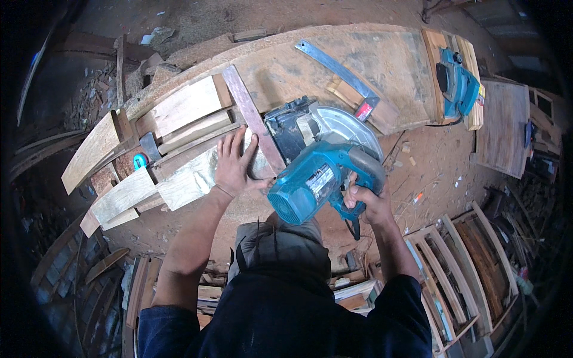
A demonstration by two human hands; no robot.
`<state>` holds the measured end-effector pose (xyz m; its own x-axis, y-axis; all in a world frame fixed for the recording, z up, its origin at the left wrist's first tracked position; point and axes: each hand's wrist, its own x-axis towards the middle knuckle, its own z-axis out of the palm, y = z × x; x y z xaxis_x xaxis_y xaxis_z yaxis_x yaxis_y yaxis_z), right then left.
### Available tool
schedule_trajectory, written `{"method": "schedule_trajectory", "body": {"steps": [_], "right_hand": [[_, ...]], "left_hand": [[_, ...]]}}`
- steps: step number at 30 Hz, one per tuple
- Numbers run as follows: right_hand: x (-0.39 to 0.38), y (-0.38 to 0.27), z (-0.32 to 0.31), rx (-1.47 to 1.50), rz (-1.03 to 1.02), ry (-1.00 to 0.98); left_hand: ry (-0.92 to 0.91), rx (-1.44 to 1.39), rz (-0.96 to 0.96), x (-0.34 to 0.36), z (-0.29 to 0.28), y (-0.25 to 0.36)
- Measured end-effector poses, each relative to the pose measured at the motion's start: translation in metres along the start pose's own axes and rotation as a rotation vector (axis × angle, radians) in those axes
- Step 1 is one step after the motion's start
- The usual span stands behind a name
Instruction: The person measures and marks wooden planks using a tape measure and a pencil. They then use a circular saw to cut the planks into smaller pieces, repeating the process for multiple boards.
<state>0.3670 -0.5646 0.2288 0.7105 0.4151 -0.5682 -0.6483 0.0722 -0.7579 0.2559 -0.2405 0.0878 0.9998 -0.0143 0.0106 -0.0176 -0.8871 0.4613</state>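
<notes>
My right hand [368, 200] is wrapped round the rear handle of a teal circular saw [322, 173], whose rounded metal guard faces away from me. The saw's dark base plate lies against a reddish wooden strip [253, 116] that runs across the boards. With fingers spread, my left hand [234, 162] presses flat on a pale board [194, 179] and reaches the strip's near edge with its fingertips. The blade is hidden beneath the saw. Farther right on the bench, a metal try square [340, 71] rests by small wood pieces.
The long workbench [382, 53] curves across the view. A teal electric planer [458, 86] sits on planks at its right end. A hammer [149, 146] and a small teal tape measure [140, 161] lie among boards at left. Wooden frames [471, 268] stand at lower right. Scraps litter the dirt floor.
</notes>
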Motion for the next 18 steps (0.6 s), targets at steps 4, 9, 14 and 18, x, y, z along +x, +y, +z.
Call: {"method": "schedule_trajectory", "body": {"steps": [4, 9, 14, 18], "right_hand": [[0.006, -0.001, 0.003, 0.011, 0.005, 0.008], [0.011, -0.004, 0.007, 0.024, -0.006, 0.000], [0.016, -0.006, 0.013, 0.043, -0.038, 0.000], [0.020, -0.010, 0.018, 0.045, -0.041, 0.008]], "left_hand": [[-0.011, 0.034, -0.013, -0.001, 0.001, -0.002], [-0.025, 0.032, -0.029, 0.001, -0.003, 0.002], [-0.016, 0.024, -0.008, 0.001, 0.001, -0.003], [0.005, 0.011, 0.008, 0.001, 0.002, -0.004]]}}
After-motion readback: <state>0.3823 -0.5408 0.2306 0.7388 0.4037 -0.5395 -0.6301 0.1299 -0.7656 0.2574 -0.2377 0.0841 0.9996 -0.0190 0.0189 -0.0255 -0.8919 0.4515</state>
